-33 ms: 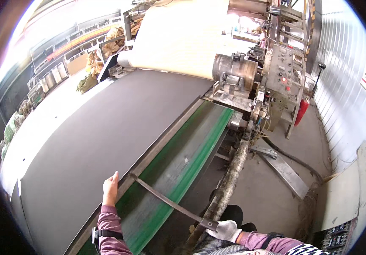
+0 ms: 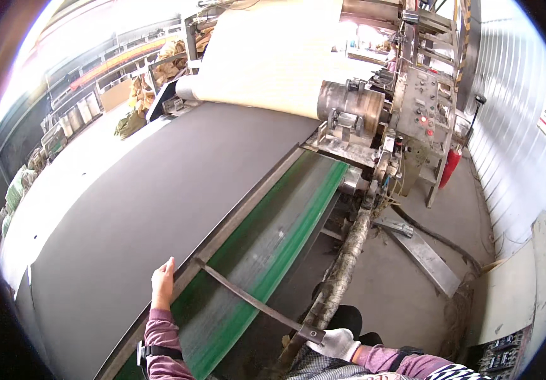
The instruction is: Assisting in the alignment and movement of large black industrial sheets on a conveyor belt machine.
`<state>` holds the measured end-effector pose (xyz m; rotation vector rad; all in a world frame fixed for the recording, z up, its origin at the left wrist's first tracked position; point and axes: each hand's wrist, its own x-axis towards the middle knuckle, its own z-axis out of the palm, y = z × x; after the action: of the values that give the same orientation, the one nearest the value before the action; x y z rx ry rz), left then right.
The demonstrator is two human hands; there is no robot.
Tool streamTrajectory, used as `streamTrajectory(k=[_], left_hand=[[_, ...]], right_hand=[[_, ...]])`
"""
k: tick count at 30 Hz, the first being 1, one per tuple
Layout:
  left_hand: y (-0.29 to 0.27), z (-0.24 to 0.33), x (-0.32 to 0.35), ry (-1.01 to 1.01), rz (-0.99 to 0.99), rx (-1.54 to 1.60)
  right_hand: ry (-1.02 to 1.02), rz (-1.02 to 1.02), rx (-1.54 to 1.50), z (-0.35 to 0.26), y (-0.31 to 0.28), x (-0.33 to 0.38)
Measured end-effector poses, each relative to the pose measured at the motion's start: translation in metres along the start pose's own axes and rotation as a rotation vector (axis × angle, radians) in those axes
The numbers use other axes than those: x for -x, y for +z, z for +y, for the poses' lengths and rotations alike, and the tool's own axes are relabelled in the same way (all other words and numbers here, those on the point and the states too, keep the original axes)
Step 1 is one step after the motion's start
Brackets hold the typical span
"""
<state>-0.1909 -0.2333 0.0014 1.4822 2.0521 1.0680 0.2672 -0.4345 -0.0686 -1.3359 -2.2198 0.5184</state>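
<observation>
A wide dark grey sheet (image 2: 140, 183) runs along the machine bed. At its right edge my bare left hand (image 2: 163, 284) rests with fingers curled and thumb pointing up; whatever the fingers hold, if anything, is hidden. A flat metal bar (image 2: 247, 297) crosses from the bed's edge rail (image 2: 247, 212) toward me, over a green-edged belt (image 2: 279, 234). My right hand (image 2: 340, 345), in a white glove, is closed at the bar's near end, by a dark plate with a hole (image 2: 311, 334). Part of its fingers is out of sight.
Pale sheeting (image 2: 260, 57) rises from a roller at the far end, beside a metal drum (image 2: 352, 107). A control panel (image 2: 422, 104) with lit red lamps stands right of it. A worn pipe (image 2: 342, 266) runs near my right hand. A cabinet (image 2: 514, 291) stands at right.
My left hand has shifted very slightly toward me and to the left. A pale mark on the green-edged belt sits a touch farther off. My right hand has not moved.
</observation>
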Motion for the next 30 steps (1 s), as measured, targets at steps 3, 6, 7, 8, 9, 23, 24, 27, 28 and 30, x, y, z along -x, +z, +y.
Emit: streamTrajectory(k=[3, 6, 7, 8, 9, 23, 24, 27, 28, 30], left_hand=[[-0.053, -0.060, 0.037, 0.233, 0.250, -0.562], [-0.122, -0.131, 0.083, -0.098, 0.225, -1.260], [-0.141, -0.151, 0.099, -0.159, 0.241, -1.342], [-0.153, -0.165, 0.107, -0.201, 0.308, -1.225], [-0.156, -0.173, 0.112, -0.145, 0.388, -0.972], [0.014, -0.001, 0.034, 0.024, 0.408, -0.706], [0.022, 0.005, 0.030, 0.075, 0.388, -0.674], [0.024, 0.002, 0.027, 0.120, 0.284, -0.561], [0.016, -0.005, 0.031, 0.181, 0.310, -0.494], [-0.019, -0.029, 0.046, 0.057, 0.299, -0.572]], right_hand=[[0.035, -0.011, 0.013, -0.002, -0.001, 0.001], [0.009, 0.036, 0.024, -0.003, -0.005, 0.003], [0.013, 0.034, 0.011, -0.004, -0.005, 0.003], [0.033, 0.001, -0.001, -0.004, -0.006, 0.002], [0.045, -0.031, 0.000, -0.005, -0.006, 0.002], [0.069, -0.015, 0.037, -0.006, -0.001, 0.002], [0.046, 0.011, 0.037, -0.004, 0.000, 0.003], [0.058, -0.015, 0.005, 0.001, 0.004, 0.007], [0.095, -0.023, 0.004, 0.004, 0.005, 0.008], [0.007, 0.067, -0.013, 0.007, 0.009, 0.009]])
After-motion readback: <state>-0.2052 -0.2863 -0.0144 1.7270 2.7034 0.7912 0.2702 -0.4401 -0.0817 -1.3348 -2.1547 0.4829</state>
